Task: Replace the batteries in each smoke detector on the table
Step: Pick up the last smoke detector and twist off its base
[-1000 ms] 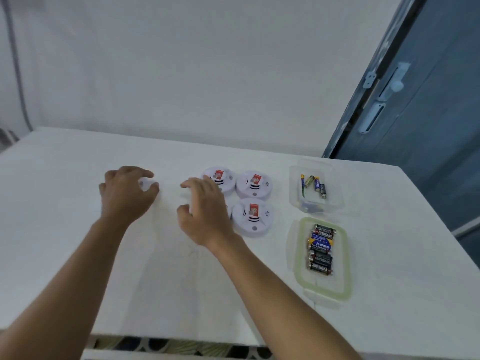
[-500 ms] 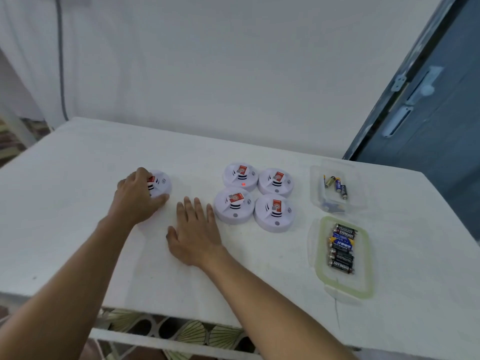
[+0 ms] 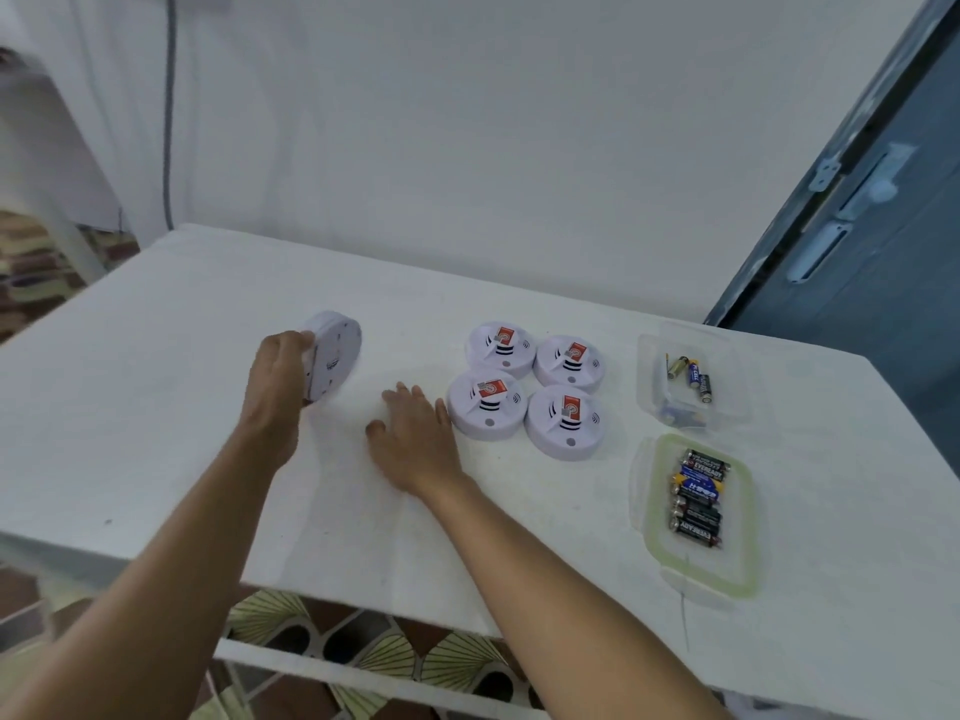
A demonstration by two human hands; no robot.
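Smoke detector work on this white table [image 3: 156, 407] is at its opening step, judging by the layout: one unit is in hand and none shows an open battery bay.

The block of four detectors [image 3: 485, 405] lies face up, the units packed edge to edge in a square, probably so that untouched units keep apart from the one being serviced.

The left hand [image 3: 275, 376], well to the left of that block, grips the fifth smoke detector [image 3: 332, 356] by its rim, fingers curled over the far edge. The unit is tipped up on its side with its face turned toward the block, likely on the way to being turned over, since the battery cover should be on the back. Whether its lower edge touches the table, I cannot tell.

The right hand [image 3: 415, 433] lies flat just left of the block, fingers straight, holding nothing and free to work the cover.

To the right of the block, on the nearer side, a green-rimmed lid [image 3: 693, 440] serves as a tray for a row of batteries [image 3: 698, 498], presumably the fresh ones. Beyond it, also right of the block, a clear tub [image 3: 727, 356] holds a few loose cells [image 3: 693, 374], perhaps spent.
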